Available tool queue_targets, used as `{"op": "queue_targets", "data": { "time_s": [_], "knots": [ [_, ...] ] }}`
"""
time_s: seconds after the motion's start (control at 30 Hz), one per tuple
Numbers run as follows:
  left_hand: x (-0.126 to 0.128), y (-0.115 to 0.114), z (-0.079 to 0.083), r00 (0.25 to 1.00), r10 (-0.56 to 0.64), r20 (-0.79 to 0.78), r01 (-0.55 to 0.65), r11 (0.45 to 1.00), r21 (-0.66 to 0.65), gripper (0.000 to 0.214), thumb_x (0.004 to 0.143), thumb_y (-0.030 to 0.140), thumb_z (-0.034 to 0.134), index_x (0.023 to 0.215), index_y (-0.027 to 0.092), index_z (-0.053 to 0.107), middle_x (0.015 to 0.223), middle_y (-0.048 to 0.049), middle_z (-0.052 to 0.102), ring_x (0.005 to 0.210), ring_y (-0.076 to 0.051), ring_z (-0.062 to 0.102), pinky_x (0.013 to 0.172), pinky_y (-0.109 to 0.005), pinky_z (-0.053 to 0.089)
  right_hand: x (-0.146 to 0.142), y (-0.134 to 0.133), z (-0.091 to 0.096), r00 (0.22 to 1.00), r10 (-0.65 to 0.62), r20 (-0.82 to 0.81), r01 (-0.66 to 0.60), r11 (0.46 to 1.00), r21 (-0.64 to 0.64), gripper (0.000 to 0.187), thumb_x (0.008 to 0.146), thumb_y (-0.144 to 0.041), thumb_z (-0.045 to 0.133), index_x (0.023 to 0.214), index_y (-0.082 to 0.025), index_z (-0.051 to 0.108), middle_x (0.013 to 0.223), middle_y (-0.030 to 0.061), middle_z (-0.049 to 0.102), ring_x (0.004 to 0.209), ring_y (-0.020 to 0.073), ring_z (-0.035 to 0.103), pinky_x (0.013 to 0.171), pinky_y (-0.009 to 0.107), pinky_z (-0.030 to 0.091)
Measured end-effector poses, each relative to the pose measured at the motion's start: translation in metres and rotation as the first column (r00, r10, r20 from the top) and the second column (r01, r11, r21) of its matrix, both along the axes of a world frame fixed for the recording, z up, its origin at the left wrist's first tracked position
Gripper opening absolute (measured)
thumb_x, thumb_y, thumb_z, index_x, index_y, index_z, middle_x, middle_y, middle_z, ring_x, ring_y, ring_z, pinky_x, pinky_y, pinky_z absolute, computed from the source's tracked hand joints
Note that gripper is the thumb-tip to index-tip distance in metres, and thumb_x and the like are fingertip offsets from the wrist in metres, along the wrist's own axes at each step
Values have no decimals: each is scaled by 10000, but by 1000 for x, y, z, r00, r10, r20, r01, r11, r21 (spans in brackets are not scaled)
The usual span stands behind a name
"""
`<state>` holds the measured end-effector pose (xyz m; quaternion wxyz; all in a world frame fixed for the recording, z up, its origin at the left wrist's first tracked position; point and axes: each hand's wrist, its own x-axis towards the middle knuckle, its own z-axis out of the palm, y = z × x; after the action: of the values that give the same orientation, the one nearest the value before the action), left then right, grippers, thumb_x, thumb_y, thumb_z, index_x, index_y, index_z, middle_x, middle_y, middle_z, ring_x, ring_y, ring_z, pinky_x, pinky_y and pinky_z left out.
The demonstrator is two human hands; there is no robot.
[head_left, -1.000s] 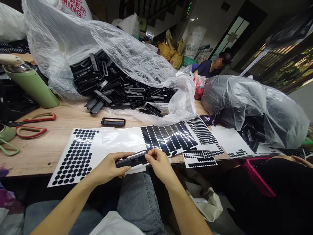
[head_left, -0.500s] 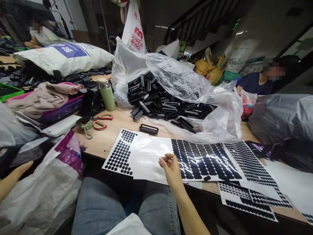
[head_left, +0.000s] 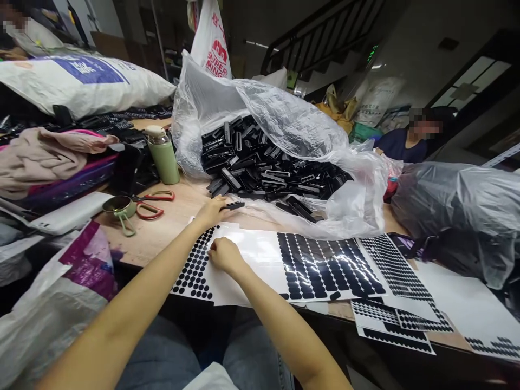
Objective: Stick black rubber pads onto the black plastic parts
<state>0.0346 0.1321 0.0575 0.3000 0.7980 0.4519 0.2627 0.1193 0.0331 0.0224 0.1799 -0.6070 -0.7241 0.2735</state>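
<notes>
My left hand (head_left: pixel 211 212) reaches over the table with its fingers closed on one end of a small oblong black plastic part (head_left: pixel 234 206). Closer to me, my right hand (head_left: pixel 226 254) has its fingertips pinched together at the edge of a sheet of round black stickers (head_left: pixel 194 276). Whatever may lie between those fingertips is hidden. A blank white backing sheet (head_left: pixel 260 249) lies under the right hand. To its right is a sheet of larger oblong black stickers (head_left: pixel 325 265), with one loose sticker (head_left: pixel 335 296) near its front edge.
Behind the sheets, a clear plastic bag (head_left: pixel 359 200) spills a heap of black plastic parts (head_left: pixel 260 162). Red-handled scissors (head_left: pixel 152 211), a green cup (head_left: pixel 118 205) and a green flask (head_left: pixel 164 160) stand left. More sticker sheets (head_left: pixel 402 271) overlap on the right. A person (head_left: pixel 402 143) sits beyond.
My left hand has come from the far left onto the black plastic part. My right hand has moved left from the oblong stickers to the round ones. The view has shifted slightly right.
</notes>
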Motion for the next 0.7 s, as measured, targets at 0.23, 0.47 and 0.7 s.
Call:
{"op": "queue_targets", "data": {
  "time_s": [0.23,0.47,0.7],
  "knots": [
    [-71,-55,4,802,471,367,-139,745,-653,203,737,317,552,774,119,562,712,-82,663,665,-201,667,563,-277,541,-8,-13,0,996,78,48,-77,997,-22,100,762,-129,495,735,-133,591,859,141,627,791,242,580,673,332,410],
    [-69,-97,14,825,505,255,-43,504,-862,215,752,275,532,843,85,571,693,-118,681,535,-221,669,332,-197,459,24,-39,43,904,-70,-422,94,995,37,121,828,-274,459,747,-198,509,850,20,569,791,144,534,716,276,418],
    [-42,-113,19,863,412,292,35,527,-849,214,744,287,538,806,88,583,692,-86,665,521,-205,664,326,-182,443,26,-54,56,866,-178,-468,214,977,24,124,797,-199,477,673,-199,470,972,53,514,909,162,511,845,327,401]
  ]
}}
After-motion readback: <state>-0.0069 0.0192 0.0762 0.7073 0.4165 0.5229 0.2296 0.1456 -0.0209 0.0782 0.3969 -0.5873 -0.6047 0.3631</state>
